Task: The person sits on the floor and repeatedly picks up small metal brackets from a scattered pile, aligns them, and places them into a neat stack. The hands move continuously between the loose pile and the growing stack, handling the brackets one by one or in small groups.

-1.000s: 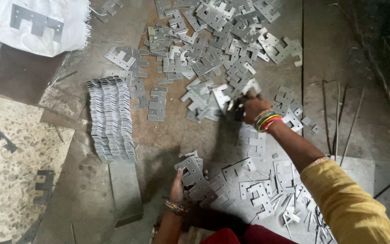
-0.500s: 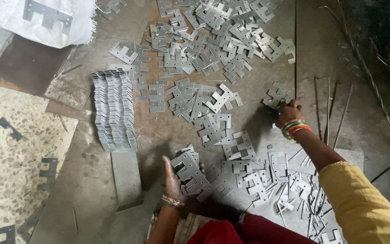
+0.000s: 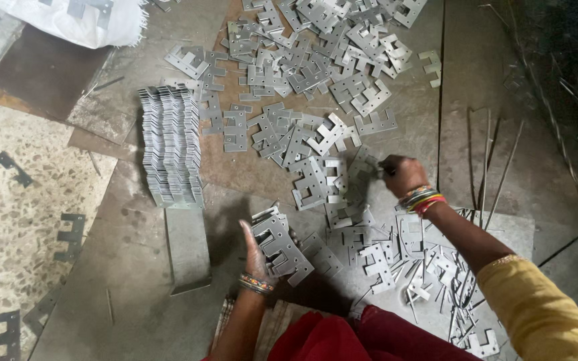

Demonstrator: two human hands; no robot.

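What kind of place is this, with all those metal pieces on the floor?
Probably a small metal workshop. Loose stamped metal plates cover the floor, a neat stack of plates stands nearby, and the left hand holds a bundle of plates.

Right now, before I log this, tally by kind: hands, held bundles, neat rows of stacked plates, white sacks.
Hands: 2, left hand and right hand
Held bundle of plates: 1, in the left hand
Neat row of stacked plates: 1
White sack: 1
Loose plates: too many to count
Total: 5
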